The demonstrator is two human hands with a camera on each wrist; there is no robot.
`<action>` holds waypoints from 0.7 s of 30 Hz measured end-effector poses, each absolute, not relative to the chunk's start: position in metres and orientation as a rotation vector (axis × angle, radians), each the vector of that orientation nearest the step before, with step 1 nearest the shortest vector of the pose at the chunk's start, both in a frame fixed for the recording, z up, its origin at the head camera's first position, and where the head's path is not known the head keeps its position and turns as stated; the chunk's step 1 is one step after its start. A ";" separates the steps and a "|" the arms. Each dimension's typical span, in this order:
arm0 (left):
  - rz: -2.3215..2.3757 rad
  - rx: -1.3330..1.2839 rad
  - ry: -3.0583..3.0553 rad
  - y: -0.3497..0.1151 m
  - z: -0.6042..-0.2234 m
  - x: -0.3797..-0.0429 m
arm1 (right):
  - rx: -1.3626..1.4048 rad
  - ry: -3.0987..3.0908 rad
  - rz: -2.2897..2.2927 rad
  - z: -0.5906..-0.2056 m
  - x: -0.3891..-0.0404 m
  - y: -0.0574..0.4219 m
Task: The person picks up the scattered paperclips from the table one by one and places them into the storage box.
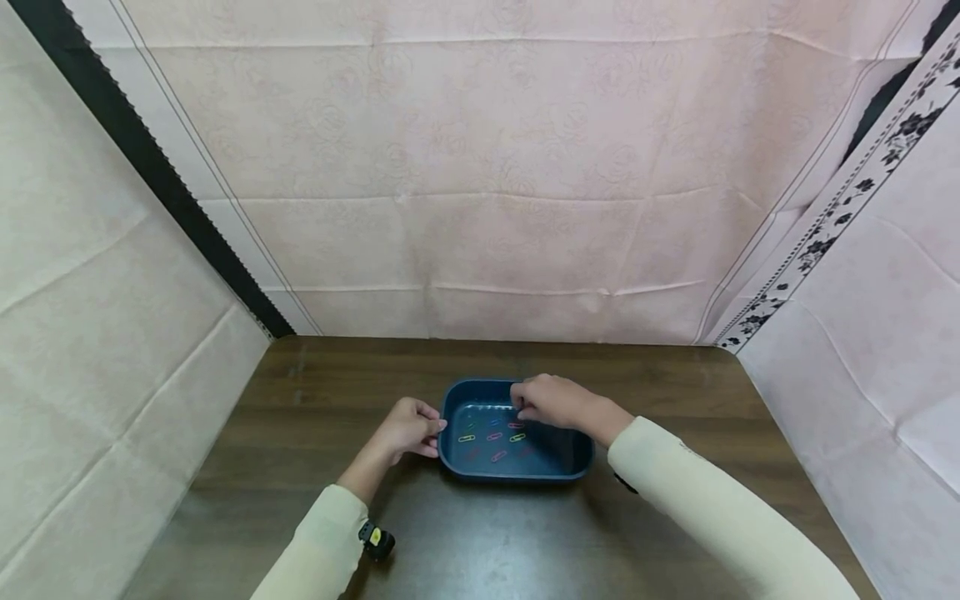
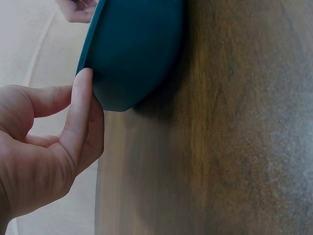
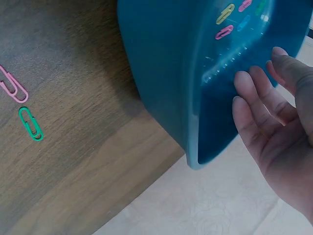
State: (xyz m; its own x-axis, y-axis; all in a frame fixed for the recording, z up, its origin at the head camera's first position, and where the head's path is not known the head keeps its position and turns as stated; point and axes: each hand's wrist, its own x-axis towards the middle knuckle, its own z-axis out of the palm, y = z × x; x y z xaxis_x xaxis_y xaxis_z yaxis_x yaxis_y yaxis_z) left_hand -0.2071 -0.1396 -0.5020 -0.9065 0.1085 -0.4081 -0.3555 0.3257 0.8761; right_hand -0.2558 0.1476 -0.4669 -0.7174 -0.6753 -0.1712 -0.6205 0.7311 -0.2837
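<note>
A blue rectangular plastic tray [image 1: 517,477] rests on the wooden table, with several coloured paper clips inside, such as a yellow paper clip [image 1: 517,437] and a pink paper clip [image 1: 498,456]. My left hand [image 1: 408,429] pinches the tray's left rim between thumb and fingers; the left wrist view shows the fingertips [image 2: 84,81] on the outer wall. Over the tray's back right part is my right hand [image 1: 555,400], its fingers pointing down inside the rim. In the right wrist view those fingers [image 3: 249,88] are loosely bent and apart, with nothing between them.
Outside the tray, a pink paper clip [image 3: 19,100] and a green paper clip [image 3: 31,124] lie on the table [image 3: 73,166]. Pale cloth [image 1: 510,167] hangs behind the table's back edge and along both sides. A small black device [image 1: 378,542] is strapped at the left wrist.
</note>
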 end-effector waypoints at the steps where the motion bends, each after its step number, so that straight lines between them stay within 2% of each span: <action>1: 1.606 -0.219 2.202 -0.140 -0.503 -0.207 | -1.020 2.675 -0.320 -0.466 -0.255 0.149; 21: 1.615 -0.221 2.195 -0.140 -0.505 -0.205 | -1.042 2.817 -0.751 -0.450 -0.234 0.197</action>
State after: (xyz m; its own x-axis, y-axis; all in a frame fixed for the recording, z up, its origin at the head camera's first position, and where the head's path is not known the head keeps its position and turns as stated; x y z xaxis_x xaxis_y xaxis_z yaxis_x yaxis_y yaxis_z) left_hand -0.2045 -0.1402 -0.5047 -0.9056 0.1097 -0.4097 -0.3585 0.3180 0.8777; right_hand -0.2345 0.1973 -0.4497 -0.7725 -0.6231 0.1223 -0.6013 0.6558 -0.4565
